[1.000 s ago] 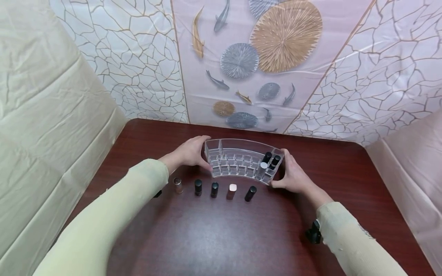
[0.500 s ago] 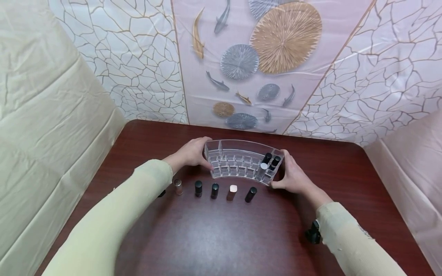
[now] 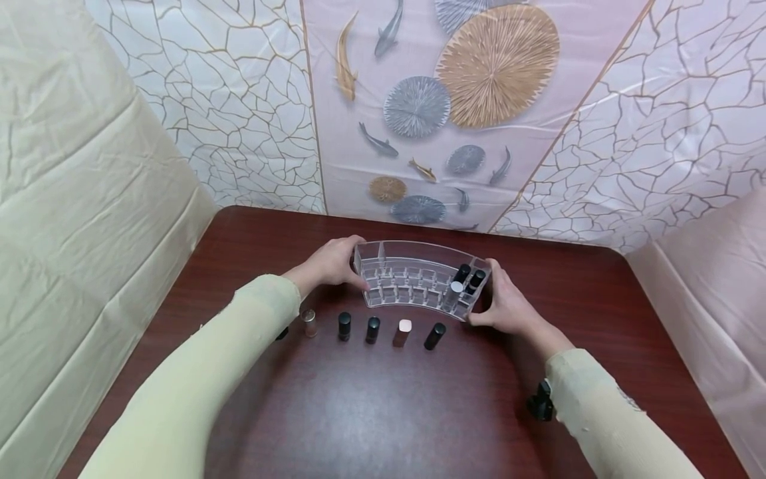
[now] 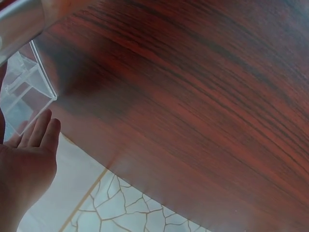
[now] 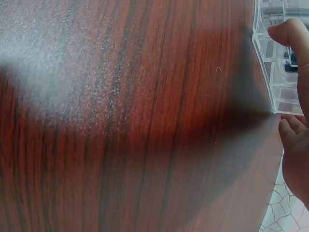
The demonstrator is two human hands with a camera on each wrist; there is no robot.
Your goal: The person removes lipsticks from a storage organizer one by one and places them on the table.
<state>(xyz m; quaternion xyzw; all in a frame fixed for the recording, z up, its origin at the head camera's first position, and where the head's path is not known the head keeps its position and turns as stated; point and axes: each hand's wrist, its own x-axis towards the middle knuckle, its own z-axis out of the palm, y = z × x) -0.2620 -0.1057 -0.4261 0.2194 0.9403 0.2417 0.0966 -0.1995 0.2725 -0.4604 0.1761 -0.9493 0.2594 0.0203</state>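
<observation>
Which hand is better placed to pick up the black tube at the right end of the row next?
Probably the right hand: it grips the right end of the clear organizer, closer to that black tube. The left hand grips the opposite end, farther away.

On the counter [image 3: 383, 406], the organizer [image 3: 413, 295] sits with the left fingers [image 3: 353, 241] at its nine o'clock and the right fingers [image 3: 496, 271] at its three. Three tubes [image 3: 476, 280] stand in compartments toward its three o'clock. Before it, five tubes [image 3: 373, 329] form a row from its eight o'clock to six; the backdrop [image 3: 419, 166] hangs behind, at twelve.
</observation>
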